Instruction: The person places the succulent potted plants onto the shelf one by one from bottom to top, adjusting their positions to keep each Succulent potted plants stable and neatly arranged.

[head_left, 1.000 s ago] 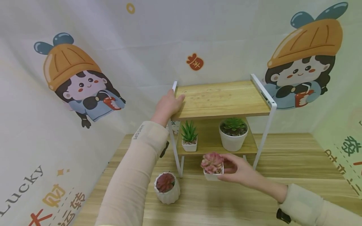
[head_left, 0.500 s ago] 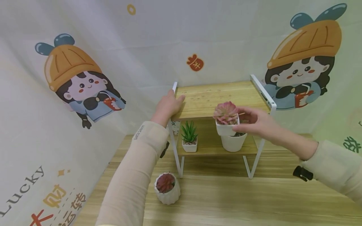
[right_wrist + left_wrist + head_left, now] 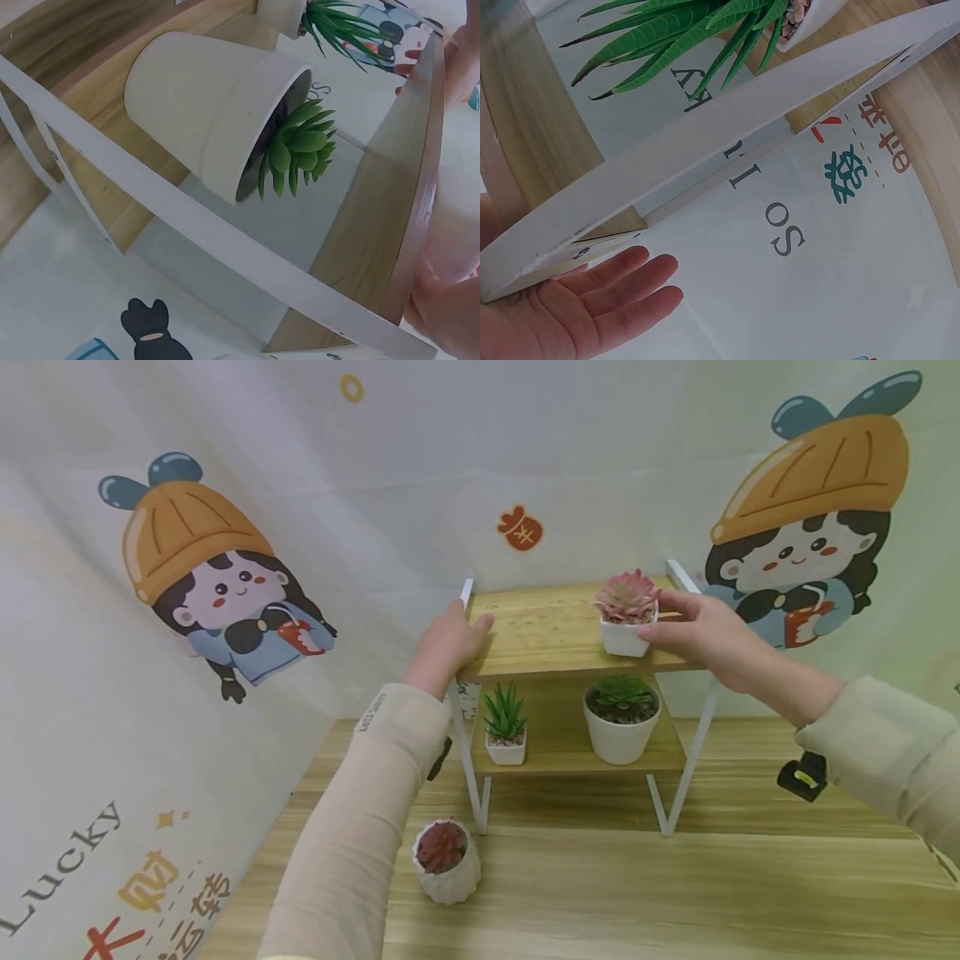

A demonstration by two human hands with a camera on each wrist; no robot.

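My right hand (image 3: pixel 705 631) pinches a small square white pot with a pink succulent (image 3: pixel 627 637) between thumb and fingers. The pot appears over the right part of the top board of a two-tier shelf rack (image 3: pixel 540 627). At the rack's upper left corner, my left hand (image 3: pixel 448 642) holds the frame, thumb over the board. The left wrist view shows fingers (image 3: pixel 630 296) of that hand stretched along the outer side of the white frame. On the lower tier stand a spiky green plant in a white pot (image 3: pixel 506 750) and a larger white pot with a green succulent (image 3: pixel 621 735).
A ribbed white pot with a dark red succulent (image 3: pixel 447 872) stands on the wooden table (image 3: pixel 600 893), in front of the rack's left leg. Behind the rack hangs a printed pale cloth (image 3: pixel 405 485), which also covers the left side.
The right hand has lifted the pink succulent from in front of the lower tier, up and rightward to the top board. My left hand stays at the rack's corner.
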